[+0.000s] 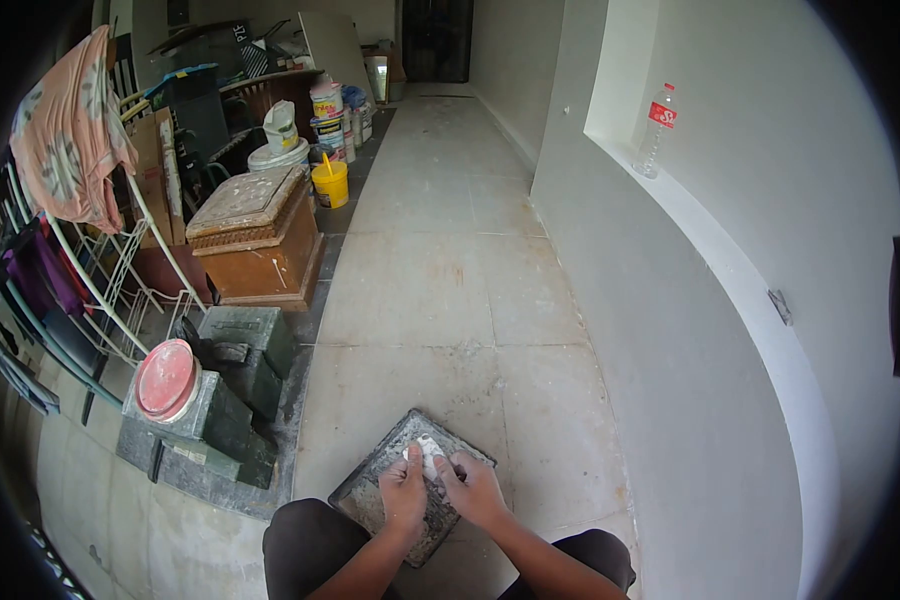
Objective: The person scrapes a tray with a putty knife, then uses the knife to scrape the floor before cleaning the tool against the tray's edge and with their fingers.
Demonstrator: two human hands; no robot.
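White lump (429,457), probably putty or plaster, sits on a dark square board (370,490) that lies flat on the tiled floor (440,290) just in front of the person's knees. The lump is near the board's far corner, and most of it is covered by fingers, so its shape and size are hard to make out. The left hand (404,492) rests on the board with its fingertips on the lump's near left side; the right hand (473,488) comes in from the other side, fingers curled toward the same lump. Whether either hand truly pinches the stuff or only presses on it cannot be told from here. The board's near corner is hidden under the wrists and a dark trouser knee (305,545), and its surface is smeared grey-white.

Along the floor's left edge stand stacked dark stone blocks (245,345), one carrying a round red lid (165,379). Behind them is a wooden chest (255,235) with a dusty top, then a yellow bucket (331,184) and paint tubs too small to read. A drying rack (100,290) with a pink cloth (68,135) is cut off by the lens rim. On the white wall's ledge (715,240) stands a plastic bottle (655,130) with a red label.
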